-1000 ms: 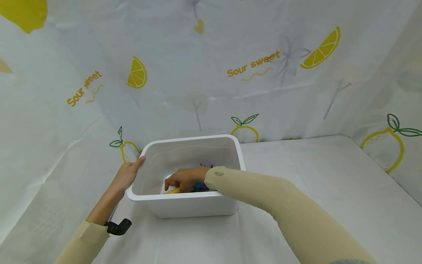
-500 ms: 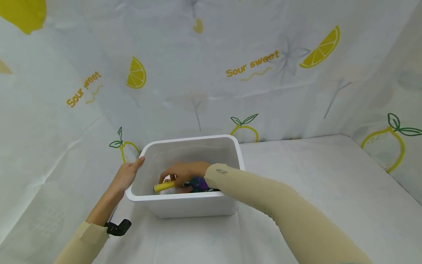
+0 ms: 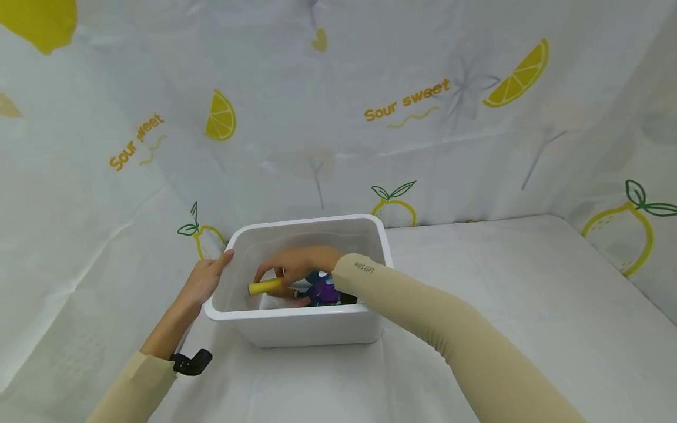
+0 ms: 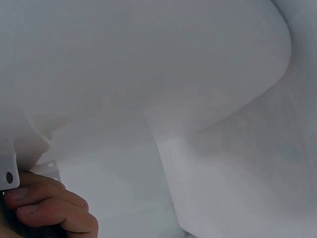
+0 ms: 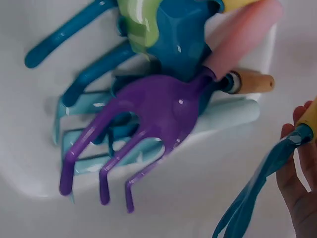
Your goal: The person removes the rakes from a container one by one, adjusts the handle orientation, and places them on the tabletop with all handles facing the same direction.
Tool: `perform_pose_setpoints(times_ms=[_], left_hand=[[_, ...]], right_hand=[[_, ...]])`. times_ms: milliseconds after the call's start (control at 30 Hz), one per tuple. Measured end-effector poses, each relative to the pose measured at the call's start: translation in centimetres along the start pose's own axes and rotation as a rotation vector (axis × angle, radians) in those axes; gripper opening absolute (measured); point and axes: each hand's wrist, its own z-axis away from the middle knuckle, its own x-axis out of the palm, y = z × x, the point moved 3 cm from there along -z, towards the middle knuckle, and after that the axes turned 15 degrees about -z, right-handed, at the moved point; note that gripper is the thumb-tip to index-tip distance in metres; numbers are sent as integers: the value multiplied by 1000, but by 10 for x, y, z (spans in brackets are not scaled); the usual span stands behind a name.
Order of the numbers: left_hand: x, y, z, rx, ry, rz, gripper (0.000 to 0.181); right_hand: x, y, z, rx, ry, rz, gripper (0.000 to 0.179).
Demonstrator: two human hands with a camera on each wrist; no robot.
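My left hand point(image 3: 204, 283) grips the left side of a white plastic bin point(image 3: 301, 314), its thumb over the rim; in the left wrist view its fingers point(image 4: 62, 210) are curled. Inside the bin, my right hand point(image 3: 296, 263) holds a garden hand tool point(image 3: 264, 286) by its yellow handle. In the right wrist view this tool's blue head point(image 5: 257, 183) appears almost edge-on, apart from the pile. Beside it lies a purple three-pronged hand rake point(image 5: 163, 106) with a pink handle, on top of other tools.
Under the rake are blue pronged tools point(image 5: 106, 62), a light-teal rake point(image 5: 228, 116), a green piece point(image 5: 141, 22) and a brown handle point(image 5: 255, 82). The bin stands on a white-covered table point(image 3: 476, 282) before a lemon-print cloth point(image 3: 296, 117).
My right hand has risen slightly with the yellow handle, which now points out to the left from the fingers. More of the purple tool shows. The left hand stays on the rim.
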Motion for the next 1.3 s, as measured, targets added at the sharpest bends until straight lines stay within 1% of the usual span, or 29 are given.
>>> perform_pose_setpoints(times_ms=[200, 367, 433, 533, 633, 767, 933, 1100, 1300], left_hand=[[2, -1, -1, 5, 5, -1, 85], [3, 0, -3, 11, 1, -7, 86], [3, 0, -4, 10, 0, -4, 86], [3, -1, -3, 12, 0, 2, 84], [2, -4, -3, 18, -4, 10, 82], [1, -5, 0, 19, -3, 18, 82], [1, -2, 4, 35, -4, 12, 84], [2, -2, 4, 30, -7, 16, 83], [0, -1, 1, 19, 8, 2, 85]], right_hand=[[-6, -5, 4, -14, -9, 64, 53], [-19, -10, 12, -1, 40, 67, 54], [-24, -11, 16, 5, 56, 47, 55], [-31, -15, 24, 3, 73, 10, 56], [-37, -22, 33, -8, 83, -3, 57], [-45, -30, 43, -25, 104, 30, 56], [-53, -39, 57, -47, 114, 46, 56], [-57, -46, 73, -68, 123, 74, 54], [-69, -52, 98, -60, 163, 107, 55]])
